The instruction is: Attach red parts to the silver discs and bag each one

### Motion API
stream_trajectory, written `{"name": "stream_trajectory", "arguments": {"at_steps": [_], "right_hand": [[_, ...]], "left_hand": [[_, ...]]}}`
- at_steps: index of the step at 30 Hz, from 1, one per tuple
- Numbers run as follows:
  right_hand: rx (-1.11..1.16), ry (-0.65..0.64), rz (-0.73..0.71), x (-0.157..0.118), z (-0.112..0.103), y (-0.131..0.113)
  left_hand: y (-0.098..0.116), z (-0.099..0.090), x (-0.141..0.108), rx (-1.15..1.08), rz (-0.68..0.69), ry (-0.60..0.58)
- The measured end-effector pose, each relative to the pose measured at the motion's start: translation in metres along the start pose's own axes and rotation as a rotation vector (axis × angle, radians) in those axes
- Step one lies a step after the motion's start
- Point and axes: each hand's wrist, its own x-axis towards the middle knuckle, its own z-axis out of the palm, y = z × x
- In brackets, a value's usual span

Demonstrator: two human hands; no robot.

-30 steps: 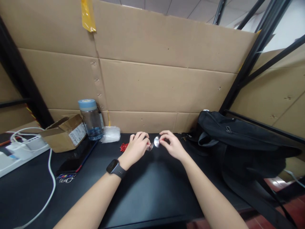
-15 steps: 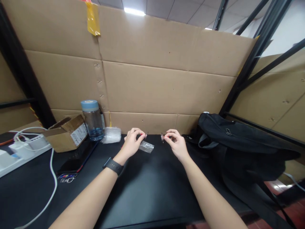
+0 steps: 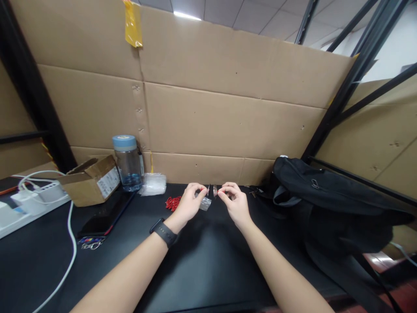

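My left hand (image 3: 190,202), with a black watch on the wrist, pinches a small thin disc-like piece (image 3: 208,190) with a bit of red at the fingertips. Facing it across a narrow gap, my right hand (image 3: 236,202) pinches a similar small round piece (image 3: 215,191), also with red by the fingers. The two pieces are upright and apart. Just beyond my left fingers a clear plastic packet (image 3: 205,203) lies on the black table (image 3: 208,265), partly hidden by the hand. Several small red pieces (image 3: 172,203) lie in a pile left of my left hand.
At the left are a power strip (image 3: 48,195) with white cables, an open cardboard box (image 3: 93,182), a phone (image 3: 104,215), a bottle (image 3: 127,165) and clear plastic bags (image 3: 153,184). A black bag (image 3: 325,195) lies at the right. Cardboard (image 3: 208,117) walls the back.
My hands have come closer together, bringing the two small pieces nearly face to face. The red pile, hidden before behind my left hand, now shows. The view has shifted slightly.
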Motion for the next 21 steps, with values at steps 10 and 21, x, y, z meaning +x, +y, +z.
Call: {"name": "stream_trajectory", "arguments": {"at_steps": [10,21], "right_hand": [[0.005,-0.027,0.033,-0.002,0.001,0.000],[0.104,-0.040,0.048,-0.003,0.002,0.000]], "left_hand": [[0.009,0.015,-0.011,-0.199,-0.121,-0.064],[0.017,0.015,-0.014,-0.285,-0.180,-0.107]]}}
